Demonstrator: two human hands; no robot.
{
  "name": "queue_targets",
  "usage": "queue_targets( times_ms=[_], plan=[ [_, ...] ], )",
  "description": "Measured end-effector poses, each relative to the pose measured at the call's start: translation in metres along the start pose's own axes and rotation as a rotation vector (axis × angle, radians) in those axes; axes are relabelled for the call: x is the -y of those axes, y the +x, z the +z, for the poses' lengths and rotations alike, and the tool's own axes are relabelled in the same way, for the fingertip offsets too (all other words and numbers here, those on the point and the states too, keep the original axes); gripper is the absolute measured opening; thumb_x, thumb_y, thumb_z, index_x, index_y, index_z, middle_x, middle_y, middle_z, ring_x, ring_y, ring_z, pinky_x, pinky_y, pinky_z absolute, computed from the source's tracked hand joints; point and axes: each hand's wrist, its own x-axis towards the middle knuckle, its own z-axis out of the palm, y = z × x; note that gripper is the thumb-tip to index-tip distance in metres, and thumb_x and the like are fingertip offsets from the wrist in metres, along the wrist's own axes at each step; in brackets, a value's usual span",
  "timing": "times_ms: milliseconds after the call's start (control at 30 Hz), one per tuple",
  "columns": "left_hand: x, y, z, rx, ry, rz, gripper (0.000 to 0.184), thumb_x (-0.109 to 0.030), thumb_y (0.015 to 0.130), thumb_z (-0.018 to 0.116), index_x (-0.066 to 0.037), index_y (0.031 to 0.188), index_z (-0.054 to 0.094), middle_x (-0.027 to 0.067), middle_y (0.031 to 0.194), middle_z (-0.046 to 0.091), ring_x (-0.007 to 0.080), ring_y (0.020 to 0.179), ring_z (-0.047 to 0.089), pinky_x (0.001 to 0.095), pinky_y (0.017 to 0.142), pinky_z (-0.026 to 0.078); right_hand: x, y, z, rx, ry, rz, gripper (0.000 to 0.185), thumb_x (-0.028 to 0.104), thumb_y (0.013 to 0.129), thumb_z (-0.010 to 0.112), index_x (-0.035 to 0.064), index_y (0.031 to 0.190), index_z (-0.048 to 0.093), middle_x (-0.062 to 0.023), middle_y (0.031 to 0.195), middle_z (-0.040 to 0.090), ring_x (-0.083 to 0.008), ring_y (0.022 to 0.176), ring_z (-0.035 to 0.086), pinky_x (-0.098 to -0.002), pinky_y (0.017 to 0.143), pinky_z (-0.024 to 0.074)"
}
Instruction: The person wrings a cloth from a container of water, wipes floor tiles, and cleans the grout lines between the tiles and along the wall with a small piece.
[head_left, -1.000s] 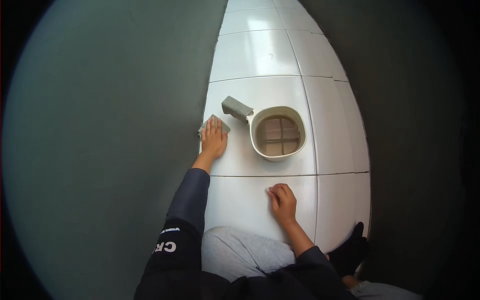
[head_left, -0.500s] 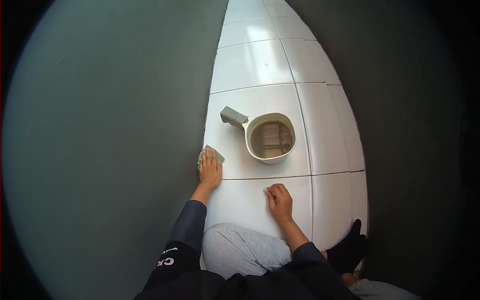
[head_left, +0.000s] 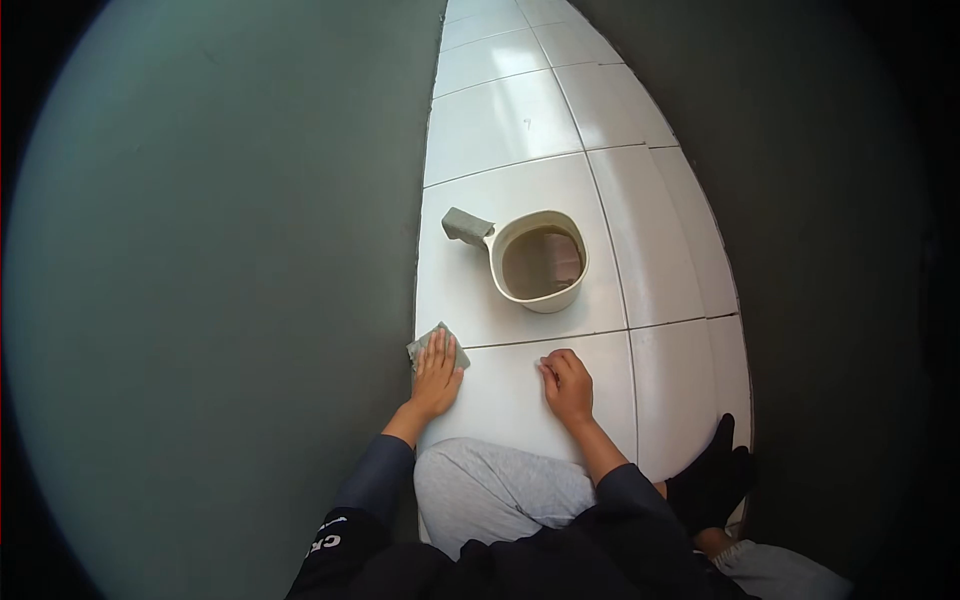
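Note:
My left hand (head_left: 437, 375) lies flat with its fingers stretched out. It presses a grey-green sheet (head_left: 462, 357), perhaps sandpaper or a cloth, against the white tiles beside the left wall. My right hand (head_left: 569, 385) is closed in a pinch above the tile, with a tiny whitish bit at its fingertips that is too small to name. Beyond both hands a cream plastic water dipper (head_left: 546, 304) stands upright, holding murky water (head_left: 530, 262). Another folded grey-green piece (head_left: 467, 225) is draped over the dipper's handle.
Dark grey-green walls (head_left: 250, 250) rise close on both sides of the narrow strip of white tiles (head_left: 500, 110). My bent knee in grey trousers (head_left: 480, 480) is just below the hands. A foot in a black sock (head_left: 712, 475) rests by the right wall.
My left hand has slid toward me and slightly right, bringing the grey-green sheet along. My right hand remains pinched. The whole view has shifted slightly.

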Motion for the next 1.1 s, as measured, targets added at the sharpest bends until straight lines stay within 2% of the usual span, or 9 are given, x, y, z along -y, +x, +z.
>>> queue_targets(
  times_ms=[100,133,200,300,433,600,733,900,1100],
  plan=[
    [-0.02,0.006,-0.005,0.055,0.01,0.197,0.063,-0.027,0.094,0.034,-0.004,0.147,0.01,0.0175,0.154,0.002,0.032,0.142,-0.001,0.0478,0.113,0.004,0.0,-0.001,0.001,-0.018,0.011,0.019,0.005,0.005,0.08,0.064,0.0021,0.082,0.061,-0.0089,0.086,0.058,-0.0278,0.076,0.059,-0.035,0.066,0.0485],
    [-0.033,0.011,-0.008,0.053,0.007,0.195,0.063,-0.027,0.094,0.034,-0.004,0.147,0.01,0.0175,0.154,0.002,0.032,0.142,-0.001,0.0478,0.113,0.004,0.0,0.0,0.001,-0.034,0.02,0.029,0.004,0.005,0.08,0.064,0.002,0.082,0.061,-0.0094,0.086,0.058,-0.0277,0.075,0.059,-0.0345,0.065,0.0487],
    [-0.059,0.023,-0.013,0.096,0.011,0.413,0.061,-0.028,0.093,0.035,-0.003,0.146,0.015,0.018,0.153,0.006,0.0333,0.142,0.002,0.0485,0.113,0.006,0.0,0.0,0.001,-0.074,0.044,0.035,0.004,0.004,0.081,0.063,0.0013,0.083,0.061,-0.01,0.086,0.058,-0.0266,0.073,0.059,-0.0335,0.064,0.0488],
    [-0.079,0.038,-0.011,0.026,-0.011,0.525,0.058,-0.027,0.093,0.036,-0.005,0.145,0.021,0.0168,0.153,0.011,0.0327,0.142,0.007,0.0477,0.113,0.008,0.001,0.001,0.001,-0.144,0.08,0.04,0.003,0.002,0.082,0.062,-0.0001,0.084,0.061,-0.0108,0.087,0.057,-0.0242,0.069,0.059,-0.0312,0.06,0.0486],
    [-0.071,0.041,-0.012,0.013,-0.048,0.509,0.057,-0.027,0.094,0.036,-0.008,0.145,0.023,0.0141,0.153,0.015,0.0303,0.142,0.011,0.0461,0.113,0.011,-0.003,0.001,0.001,-0.151,0.083,0.039,0.004,0.0,0.081,0.063,-0.0017,0.084,0.061,-0.0106,0.088,0.057,-0.0211,0.067,0.059,-0.0284,0.057,0.0482],
    [-0.043,0.056,-0.011,-0.118,-0.031,0.208,0.056,-0.026,0.095,0.034,-0.009,0.146,0.021,0.011,0.153,0.014,0.027,0.142,0.012,0.0435,0.113,0.012,0.0,0.0,-0.001,-0.108,0.057,0.046,0.004,0.0,0.081,0.064,-0.0015,0.084,0.062,-0.0104,0.088,0.057,-0.0204,0.066,0.059,-0.028,0.055,0.0482],
    [-0.029,0.082,-0.011,-0.12,-0.035,0.158,0.056,-0.027,0.095,0.032,-0.009,0.147,0.019,0.0107,0.154,0.012,0.0263,0.142,0.01,0.0429,0.114,0.01,0.001,-0.001,0.001,-0.047,0.027,0.037,0.004,0.001,0.081,0.064,-0.0012,0.083,0.062,-0.0102,0.088,0.058,-0.0205,0.066,0.059,-0.0282,0.055,0.0483],
    [-0.006,0.154,-0.026,-0.088,-0.037,-0.042,0.058,-0.034,0.097,0.023,-0.009,0.148,0.013,0.0105,0.155,0.006,0.0246,0.143,0.002,0.0417,0.115,0.006,0.003,0.001,0.002,-0.034,-0.005,0.041,0.004,0.001,0.08,0.064,-0.0009,0.083,0.062,-0.0099,0.086,0.058,-0.0209,0.066,0.06,-0.0287,0.056,0.0488],
    [0.032,0.218,-0.031,-0.04,-0.077,-0.228,0.057,-0.041,0.096,0.023,-0.009,0.142,0.031,0.0111,0.155,0.005,0.0249,0.143,-0.004,0.0439,0.114,0.0,0.0,0.003,0.003,-0.051,0.007,0.021,0.005,0.001,0.08,0.064,-0.0004,0.085,0.062,-0.0101,0.086,0.058,-0.0231,0.067,0.06,-0.03,0.058,0.049]
  ],
)
